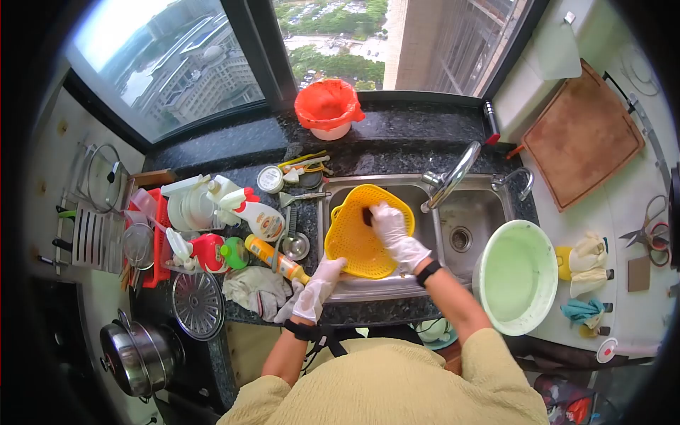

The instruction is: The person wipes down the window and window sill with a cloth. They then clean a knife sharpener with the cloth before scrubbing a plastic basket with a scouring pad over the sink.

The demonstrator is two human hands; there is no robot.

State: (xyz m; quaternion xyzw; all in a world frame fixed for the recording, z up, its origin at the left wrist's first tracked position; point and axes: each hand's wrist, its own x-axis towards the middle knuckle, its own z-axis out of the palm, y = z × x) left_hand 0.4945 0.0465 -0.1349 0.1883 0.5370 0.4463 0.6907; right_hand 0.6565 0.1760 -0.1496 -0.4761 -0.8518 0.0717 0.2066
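Observation:
A yellow plastic colander is tilted over the left basin of the steel sink, its hollow side facing me. My left hand, in a clear glove, is closed on the colander's near-left rim. Inside the colander is my right hand, gloved too, with its fingers closed around a dark brown scrubber pressed to the inner wall. Only a small part of the scrubber shows. Above the right basin arches the chrome faucet.
Spray bottles, a yellow bottle and a grey rag crowd the left counter beside a red dish rack. A pale green basin stands at right. A red-lined bin sits by the window.

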